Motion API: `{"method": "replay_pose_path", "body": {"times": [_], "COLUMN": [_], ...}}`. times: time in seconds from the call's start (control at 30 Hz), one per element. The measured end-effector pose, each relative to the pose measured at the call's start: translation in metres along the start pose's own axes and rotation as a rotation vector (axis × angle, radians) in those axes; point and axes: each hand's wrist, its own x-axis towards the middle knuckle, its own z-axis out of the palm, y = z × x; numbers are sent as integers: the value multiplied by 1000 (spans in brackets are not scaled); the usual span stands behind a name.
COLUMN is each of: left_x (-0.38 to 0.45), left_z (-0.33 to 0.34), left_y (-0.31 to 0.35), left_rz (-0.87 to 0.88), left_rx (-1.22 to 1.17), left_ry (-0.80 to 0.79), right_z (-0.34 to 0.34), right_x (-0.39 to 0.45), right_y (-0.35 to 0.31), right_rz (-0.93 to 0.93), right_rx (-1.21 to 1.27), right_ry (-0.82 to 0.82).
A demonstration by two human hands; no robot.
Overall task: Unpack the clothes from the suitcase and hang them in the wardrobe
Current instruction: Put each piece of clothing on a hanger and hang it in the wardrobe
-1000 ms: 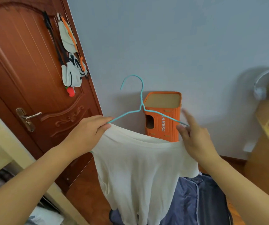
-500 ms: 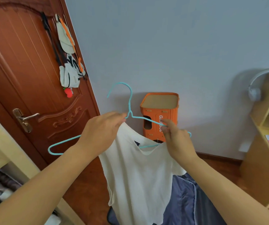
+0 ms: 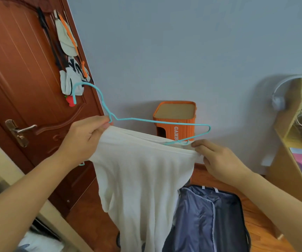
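orange stool (image 3: 175, 122) by wall | wooden door (image 3: 19, 88) | headphones (image 3: 281, 93) on shelf

I have one view only, from the head camera (wide-angle, edges bent), looking forward and slightly down. It sits close behind the left hand (image 3: 84, 140) and right hand (image 3: 221, 160), facing the wall (image 3: 183, 51), with the door (image 3: 19, 88) at left.

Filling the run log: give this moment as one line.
step: hangering | left hand: grips teal hanger neck and white shirt | right hand: pinches shirt edge | suitcase: open below
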Motion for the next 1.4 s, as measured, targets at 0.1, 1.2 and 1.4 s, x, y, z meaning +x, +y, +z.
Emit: {"method": "replay_pose_path", "body": {"times": [0.1, 1.2, 1.4], "left_x": [-2, -14, -18], "left_z": [6, 22, 55], "left_y": [2, -67, -44], "left_rz": [-26, 468, 320], "left_rx": [-22, 593, 451], "left_ry": [58, -63, -180], "right_z": [8, -24, -32], "right_x": [-2, 48, 82], "right_y": [-4, 22, -21], "right_rz": [10, -193, -319], "right_rx": [69, -47, 111], "right_ry": [-12, -62, 33]}}
